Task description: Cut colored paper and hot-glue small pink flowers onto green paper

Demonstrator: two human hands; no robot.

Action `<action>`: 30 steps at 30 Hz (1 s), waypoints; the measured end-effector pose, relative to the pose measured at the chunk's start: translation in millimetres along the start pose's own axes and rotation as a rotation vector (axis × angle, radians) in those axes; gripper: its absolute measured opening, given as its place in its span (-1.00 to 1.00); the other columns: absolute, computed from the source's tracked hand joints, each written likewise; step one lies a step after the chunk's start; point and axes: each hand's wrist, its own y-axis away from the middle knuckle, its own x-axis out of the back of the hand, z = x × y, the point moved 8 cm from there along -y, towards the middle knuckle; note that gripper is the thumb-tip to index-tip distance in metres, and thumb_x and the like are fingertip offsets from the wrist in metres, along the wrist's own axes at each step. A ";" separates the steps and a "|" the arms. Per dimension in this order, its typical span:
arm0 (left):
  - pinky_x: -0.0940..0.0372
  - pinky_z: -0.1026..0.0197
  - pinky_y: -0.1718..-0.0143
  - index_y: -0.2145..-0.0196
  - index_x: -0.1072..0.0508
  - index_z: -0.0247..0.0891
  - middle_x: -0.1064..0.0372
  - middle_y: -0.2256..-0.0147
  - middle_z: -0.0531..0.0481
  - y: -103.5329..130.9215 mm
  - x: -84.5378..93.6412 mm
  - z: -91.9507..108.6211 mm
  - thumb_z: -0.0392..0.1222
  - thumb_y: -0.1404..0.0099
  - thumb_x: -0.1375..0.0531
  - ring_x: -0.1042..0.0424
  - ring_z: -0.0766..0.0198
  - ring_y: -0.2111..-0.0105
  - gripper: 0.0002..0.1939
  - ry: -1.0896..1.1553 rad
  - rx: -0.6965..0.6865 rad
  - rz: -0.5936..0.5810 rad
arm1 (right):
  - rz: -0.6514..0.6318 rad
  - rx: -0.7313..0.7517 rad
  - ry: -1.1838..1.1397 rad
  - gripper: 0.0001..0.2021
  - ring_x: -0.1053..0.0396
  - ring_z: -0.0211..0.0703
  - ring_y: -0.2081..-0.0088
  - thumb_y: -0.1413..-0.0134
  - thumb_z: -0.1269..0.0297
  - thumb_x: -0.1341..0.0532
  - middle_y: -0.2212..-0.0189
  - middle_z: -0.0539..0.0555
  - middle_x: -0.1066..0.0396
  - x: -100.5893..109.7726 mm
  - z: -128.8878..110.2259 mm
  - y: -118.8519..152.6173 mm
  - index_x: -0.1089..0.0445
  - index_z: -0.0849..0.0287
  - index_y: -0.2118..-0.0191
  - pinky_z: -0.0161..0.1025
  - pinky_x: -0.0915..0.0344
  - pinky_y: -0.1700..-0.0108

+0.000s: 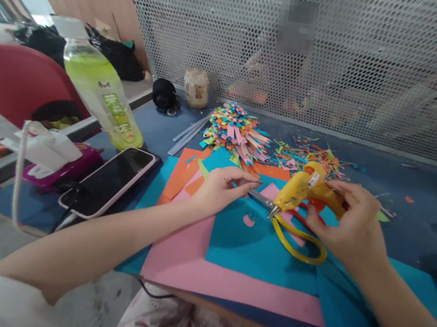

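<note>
My right hand [357,224] is wrapped around the handle of a yellow hot glue gun [298,187], its metal nozzle pointing down and to the left. My left hand [225,188] is closed, thumb and fingertips pinched together; what they hold, if anything, is too small to make out. Just below those fingertips are the blades of scissors [313,256] with yellow and red handles, lying under the glue gun. Blue paper [262,260] and pink paper [189,267] are spread beneath both hands. A small pink scrap [249,220] rests on the blue sheet.
Behind the hands stands a cone of layered paper strips [238,134], with a heap of cut scraps [311,157] beside it. Clear glue sticks [190,135] lie left of it. A phone [109,181], a bottle [104,95] and a perforated metal panel [220,24] border the area.
</note>
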 end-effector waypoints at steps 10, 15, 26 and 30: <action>-0.39 0.34 0.39 0.15 -0.61 -0.20 -0.57 0.18 -0.09 -2.9 4.0 0.8 -0.25 -0.25 -0.21 -0.52 0.29 0.31 -0.76 -0.088 -0.117 -0.011 | -0.071 -0.297 0.095 -0.45 -0.46 0.14 0.02 -0.05 0.07 -0.18 -0.02 0.28 -0.36 -2.6 40.7 -1.4 -0.03 0.12 -0.11 -0.01 -0.45 0.15; -0.41 0.26 0.24 0.29 -0.64 -0.19 -0.59 0.26 -0.08 -9.9 12.3 9.2 -0.14 -0.20 -0.28 -0.53 0.23 0.26 -0.84 -0.151 -0.170 0.067 | -0.189 -0.636 0.267 -0.47 -0.40 0.30 0.00 -0.15 0.24 -0.08 -0.04 0.52 -0.28 -2.9 87.4 0.6 0.02 0.39 -0.17 0.12 -0.36 0.06; -0.39 0.23 0.20 0.31 -0.62 -0.29 -0.60 0.35 -0.07 -91.7 -40.5 14.5 -0.24 -0.34 -0.10 -0.54 0.22 0.32 -0.72 -0.509 -0.240 -0.120 | -0.289 -1.097 0.410 -0.47 -0.24 0.53 -0.08 -0.15 0.33 -0.01 -0.09 0.61 -0.15 -1.4 139.0 33.0 -0.01 0.28 -0.25 0.33 -0.20 0.12; -0.39 0.14 0.08 0.15 -0.60 -0.27 -0.60 0.25 -0.08 -134.6 -64.3 10.4 -0.40 -0.29 -0.08 -0.54 0.19 0.24 -0.68 -0.534 -0.255 -0.118 | -0.324 -1.170 0.396 -0.44 -0.20 0.50 -0.11 -0.17 0.35 0.01 -0.13 0.59 -0.12 0.1 147.7 38.3 0.02 0.25 -0.29 0.31 -0.17 0.10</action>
